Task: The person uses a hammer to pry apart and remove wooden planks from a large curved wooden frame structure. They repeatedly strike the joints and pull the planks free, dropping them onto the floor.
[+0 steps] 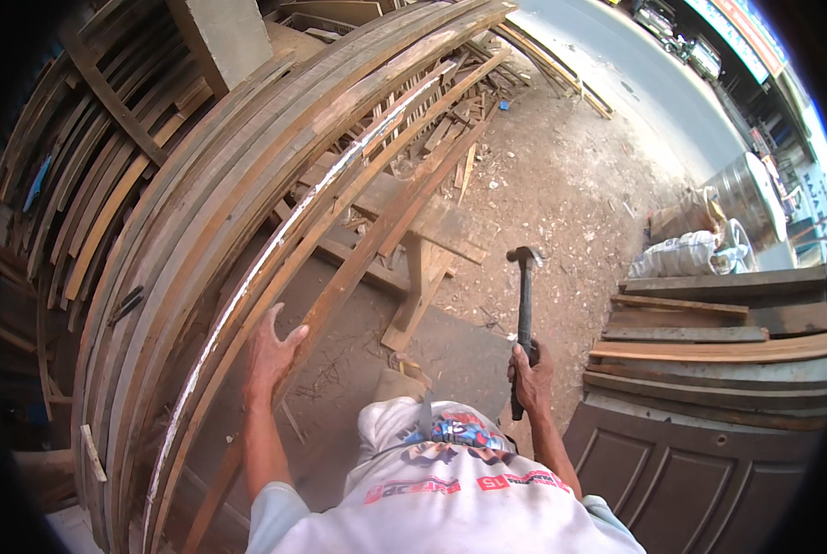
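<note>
1. So the hammer [525, 300] is in the right hand [531, 374], fingers wrapped round its black handle; the head sticks out at 12 o'clock from the grip, with the butt poking out at 6.
2. Left hand [273, 351] is over at 9 o'clock from that, thumb and fingers spread, right by a brown plank [386, 231]. Can't tell if it's actually touching.
3. That plank runs 7 to 1 o'clock between the hands, with a wooden trestle [418, 286] at 10 o'clock from the hammer hand.
4. Long stacked boards [201, 185] fill 9 to 12. More planks [709, 351] sit at 3, a panelled door [681, 471] at 4.
5. Left forearm covers some of the brown plank, whose near end gets cut off. Far-left stuff's too dark to make out.
</note>
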{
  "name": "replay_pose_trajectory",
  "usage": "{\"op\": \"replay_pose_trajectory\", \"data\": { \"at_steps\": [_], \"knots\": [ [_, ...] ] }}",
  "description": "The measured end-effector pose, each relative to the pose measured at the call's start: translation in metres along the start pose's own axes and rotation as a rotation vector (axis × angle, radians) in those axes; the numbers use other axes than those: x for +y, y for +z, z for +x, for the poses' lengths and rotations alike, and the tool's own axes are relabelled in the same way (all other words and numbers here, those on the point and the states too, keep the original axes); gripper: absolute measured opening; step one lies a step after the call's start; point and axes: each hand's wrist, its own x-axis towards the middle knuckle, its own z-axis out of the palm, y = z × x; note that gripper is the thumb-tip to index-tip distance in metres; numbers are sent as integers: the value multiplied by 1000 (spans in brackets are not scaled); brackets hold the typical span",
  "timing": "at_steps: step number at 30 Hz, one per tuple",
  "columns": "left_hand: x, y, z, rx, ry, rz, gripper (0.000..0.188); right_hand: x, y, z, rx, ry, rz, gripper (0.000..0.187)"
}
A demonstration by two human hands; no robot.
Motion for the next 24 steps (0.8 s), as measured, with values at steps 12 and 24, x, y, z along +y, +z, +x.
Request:
{"op": "replay_pose_trajectory", "data": {
  "at_steps": [12, 24],
  "knots": [
    [161, 130, 185, -52, 202, 106, 91, -184, 45, 118, -2, -392, 239, 21],
    [186, 133, 184, -34, 84, 211, 85, -160, 25, 295, -257, -1015, 130, 34]
  ]
}}
